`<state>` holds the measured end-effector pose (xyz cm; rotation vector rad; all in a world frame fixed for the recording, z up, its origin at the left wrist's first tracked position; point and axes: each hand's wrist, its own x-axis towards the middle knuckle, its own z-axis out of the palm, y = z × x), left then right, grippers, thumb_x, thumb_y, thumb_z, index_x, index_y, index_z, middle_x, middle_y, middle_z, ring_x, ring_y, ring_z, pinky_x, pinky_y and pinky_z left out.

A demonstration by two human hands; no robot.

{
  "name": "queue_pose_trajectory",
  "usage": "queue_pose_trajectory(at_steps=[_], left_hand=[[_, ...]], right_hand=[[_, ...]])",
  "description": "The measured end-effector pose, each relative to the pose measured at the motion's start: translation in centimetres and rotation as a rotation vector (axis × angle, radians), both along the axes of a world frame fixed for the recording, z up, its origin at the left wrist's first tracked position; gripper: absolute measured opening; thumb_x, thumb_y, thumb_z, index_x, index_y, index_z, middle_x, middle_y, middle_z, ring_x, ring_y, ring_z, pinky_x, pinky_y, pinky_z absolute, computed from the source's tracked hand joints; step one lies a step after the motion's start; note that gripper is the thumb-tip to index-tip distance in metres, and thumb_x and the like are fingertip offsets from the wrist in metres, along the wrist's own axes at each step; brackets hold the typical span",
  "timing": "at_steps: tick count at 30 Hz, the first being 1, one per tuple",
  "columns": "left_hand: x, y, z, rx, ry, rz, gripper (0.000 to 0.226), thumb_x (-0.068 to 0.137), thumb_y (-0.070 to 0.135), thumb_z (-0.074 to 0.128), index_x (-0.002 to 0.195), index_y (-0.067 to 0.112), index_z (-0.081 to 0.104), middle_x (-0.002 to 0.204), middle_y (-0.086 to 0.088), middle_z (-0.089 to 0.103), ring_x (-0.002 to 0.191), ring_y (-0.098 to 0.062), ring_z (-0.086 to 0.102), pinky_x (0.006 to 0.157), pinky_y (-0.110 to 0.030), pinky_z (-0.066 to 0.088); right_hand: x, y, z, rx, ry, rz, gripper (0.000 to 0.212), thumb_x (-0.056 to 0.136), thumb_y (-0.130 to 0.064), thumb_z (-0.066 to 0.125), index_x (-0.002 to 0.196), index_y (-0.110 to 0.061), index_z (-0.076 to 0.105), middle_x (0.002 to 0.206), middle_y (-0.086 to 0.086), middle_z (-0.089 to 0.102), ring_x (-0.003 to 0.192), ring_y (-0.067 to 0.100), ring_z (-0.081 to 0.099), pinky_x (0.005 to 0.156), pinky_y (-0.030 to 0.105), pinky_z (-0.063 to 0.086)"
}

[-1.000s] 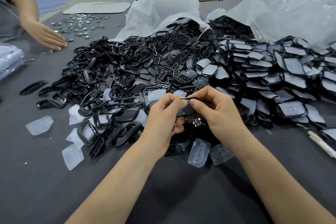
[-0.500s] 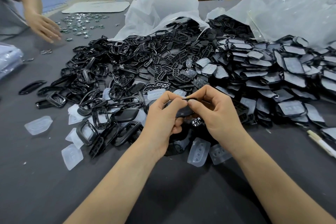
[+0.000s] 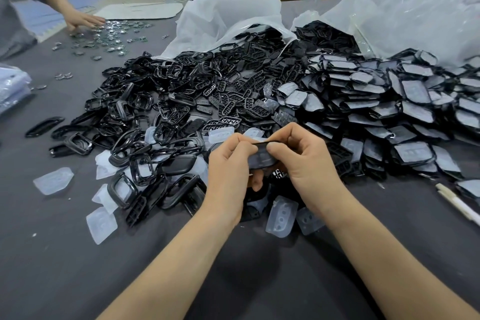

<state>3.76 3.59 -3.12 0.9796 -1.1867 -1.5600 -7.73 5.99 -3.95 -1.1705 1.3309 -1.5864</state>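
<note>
while both hands work just above the dark surface [image 3: 78, 267], the left hand [image 3: 228, 174] and right hand [image 3: 309, 166] each pinch one end of a small black plastic shell [image 3: 262, 157], each grip closed on it between thumb and fingers (its detail is partly hidden). it sits in front of the heap of black frames [image 3: 161, 117]; clear pads [image 3: 281, 213] lie just below, and a white pen [image 3: 457, 202] lies to the right.

Glossy black plastic frames [image 3: 145, 112], translucent matt pads [image 3: 53, 180], grey cloth table [image 3: 65, 254]
</note>
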Motion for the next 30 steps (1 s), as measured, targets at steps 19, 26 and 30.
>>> queue_pose_trajectory(at_steps=[19, 26, 30], left_hand=[[-0.01, 0.01, 0.13, -0.003, 0.065, 0.025, 0.035, 0.091, -0.002, 0.039, 0.076, 0.003, 0.07, 0.059, -0.011, 0.065, 0.042, -0.017, 0.053, 0.041, -0.023, 0.046], [-0.11, 0.05, 0.12, 0.017, 0.032, 0.001, 0.027, 0.092, -0.001, 0.042, 0.079, 0.004, 0.065, 0.062, -0.006, 0.064, 0.043, -0.014, 0.051, 0.041, -0.023, 0.044], [-0.09, 0.13, 0.17, 0.006, 0.008, 0.007, 0.032, 0.093, 0.001, 0.046, 0.071, 0.012, 0.066, 0.06, -0.001, 0.063, 0.042, -0.013, 0.05, 0.04, -0.021, 0.043]], right_hand=[[-0.5, -0.12, -0.04, 0.043, -0.113, -0.001, 0.02, 0.088, 0.003, 0.058, 0.074, -0.012, 0.059, 0.063, 0.003, 0.057, 0.057, 0.016, 0.052, 0.056, 0.026, 0.046], [-0.58, 0.0, 0.0, 0.021, -0.091, -0.008, 0.021, 0.088, 0.002, 0.058, 0.074, -0.013, 0.059, 0.069, 0.011, 0.058, 0.064, 0.023, 0.053, 0.059, 0.031, 0.047], [-0.49, 0.0, 0.0, 0.008, -0.081, -0.001, 0.02, 0.088, 0.002, 0.058, 0.074, -0.012, 0.059, 0.071, 0.013, 0.056, 0.068, 0.028, 0.051, 0.064, 0.04, 0.047]])
